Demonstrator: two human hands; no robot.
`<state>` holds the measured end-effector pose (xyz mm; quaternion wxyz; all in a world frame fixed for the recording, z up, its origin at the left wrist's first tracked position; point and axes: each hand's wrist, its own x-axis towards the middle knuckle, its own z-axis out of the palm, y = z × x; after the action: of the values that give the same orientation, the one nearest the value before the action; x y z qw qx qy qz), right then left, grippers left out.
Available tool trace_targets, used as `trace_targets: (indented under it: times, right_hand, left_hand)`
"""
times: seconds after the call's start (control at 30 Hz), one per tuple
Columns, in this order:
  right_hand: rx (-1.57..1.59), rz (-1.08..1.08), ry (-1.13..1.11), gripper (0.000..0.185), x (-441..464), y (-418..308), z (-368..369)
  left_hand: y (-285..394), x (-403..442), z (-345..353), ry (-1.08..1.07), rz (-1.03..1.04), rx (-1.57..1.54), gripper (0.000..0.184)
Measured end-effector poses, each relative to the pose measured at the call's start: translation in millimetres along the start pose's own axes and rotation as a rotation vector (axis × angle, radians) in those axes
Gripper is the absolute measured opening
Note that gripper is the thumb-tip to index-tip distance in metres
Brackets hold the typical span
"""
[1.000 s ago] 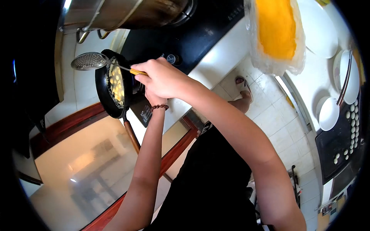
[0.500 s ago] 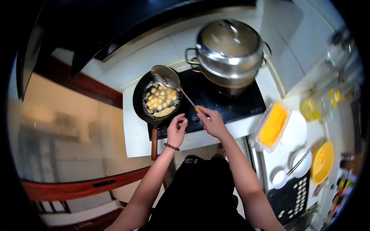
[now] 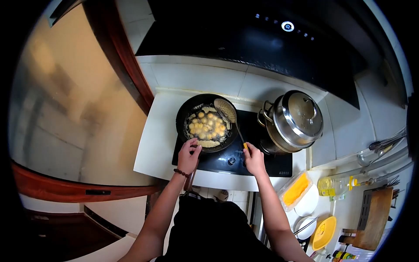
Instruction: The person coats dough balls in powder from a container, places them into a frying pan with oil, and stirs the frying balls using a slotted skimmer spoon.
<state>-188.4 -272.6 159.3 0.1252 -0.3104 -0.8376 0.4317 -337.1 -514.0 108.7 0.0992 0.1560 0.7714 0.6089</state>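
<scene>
A black frying pan [image 3: 181, 118] sits on the left of the black stove, with several golden round pieces [image 3: 205, 125] bubbling in oil. My right hand [image 3: 254, 159] is closed round the yellow handle of a perforated skimmer [image 3: 225, 110], whose bowl is over the pan's right part. My left hand [image 3: 189, 156], with a beaded bracelet at the wrist, is at the pan's near edge above its wooden handle [image 3: 190, 180]. Its fingers are curled loosely and apart, and nothing shows in them.
A lidded steel steamer pot [image 3: 301, 118] stands on the stove's right, under a dark range hood [image 3: 270, 43]. Along the right counter are an orange block in plastic [image 3: 295, 190], white dishes, a yellow basin [image 3: 324, 233], an oil bottle [image 3: 330, 186] and knives in a rack.
The view has swung up and levelled over the stove. My hands have moved apart; the left was near the right at first. The skimmer has moved from the pan's far edge to its right side.
</scene>
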Motion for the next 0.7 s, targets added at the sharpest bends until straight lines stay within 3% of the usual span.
trace_targets:
  times: [0.4,0.5,0.53,0.6,0.7]
  right_hand:
    - [-0.152,0.059,0.049,0.033,-15.1,-13.7,56.0]
    - [0.165,0.386,-0.073,0.035,-30.3,-31.2,62.3]
    - [0.161,0.391,-0.067,0.035,-30.3,-32.3,65.0]
    - [0.496,0.541,-0.174,0.037,-28.3,-31.4,70.3]
    - [0.729,0.658,-0.242,0.032,-22.0,-31.1,79.4]
  left_hand:
    - [-24.4,21.5,-65.9,-0.021,-0.004,-0.069,0.036]
    - [-22.0,23.8,-78.1,-0.06,-0.064,-0.142,0.038]
    - [-23.8,24.9,-80.9,-0.066,-0.066,-0.147,0.038]
    - [-23.6,26.2,-87.3,-0.081,-0.088,-0.167,0.037]
    - [-29.3,28.9,-92.3,-0.096,-0.102,-0.202,0.037]
